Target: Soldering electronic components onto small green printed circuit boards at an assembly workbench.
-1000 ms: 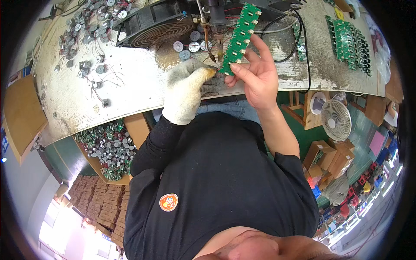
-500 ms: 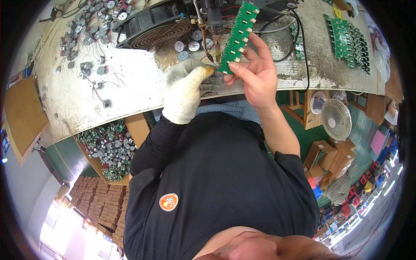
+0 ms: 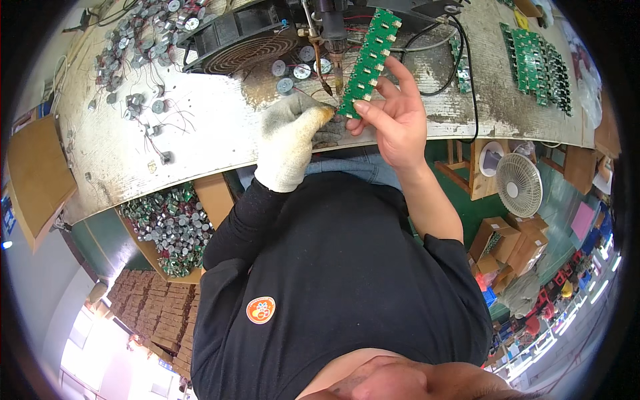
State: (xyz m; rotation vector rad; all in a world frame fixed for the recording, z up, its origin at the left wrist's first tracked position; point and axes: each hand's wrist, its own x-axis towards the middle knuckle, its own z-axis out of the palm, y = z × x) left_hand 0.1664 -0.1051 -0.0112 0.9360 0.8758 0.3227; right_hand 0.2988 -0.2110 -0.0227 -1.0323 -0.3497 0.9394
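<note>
A long green circuit board (image 3: 371, 61) with small white connectors along it stands tilted in my bare right hand (image 3: 399, 123), thumb on its face and fingers behind its lower end. My left hand (image 3: 288, 137) wears a whitish work glove, its thumb and finger pinched at the board's lower corner. What the pinch holds is too small to make out. Just beyond the fingertips, a soldering tip (image 3: 327, 88) and a vertical tool with a brownish nozzle (image 3: 339, 79) point down, close to the board's left edge.
A black fan (image 3: 247, 53) lies on the worn table behind my left hand, with several small round motors (image 3: 285, 85) beside it. More wired motors (image 3: 143, 47) pile up at far left. Circuit boards (image 3: 533, 67) lie in rows at right. A black cable (image 3: 475, 100) hangs over the edge.
The view has shifted slightly. My gloved left hand has moved a little to the right and nearer to me; my right hand still holds the board at about the same tilt.
</note>
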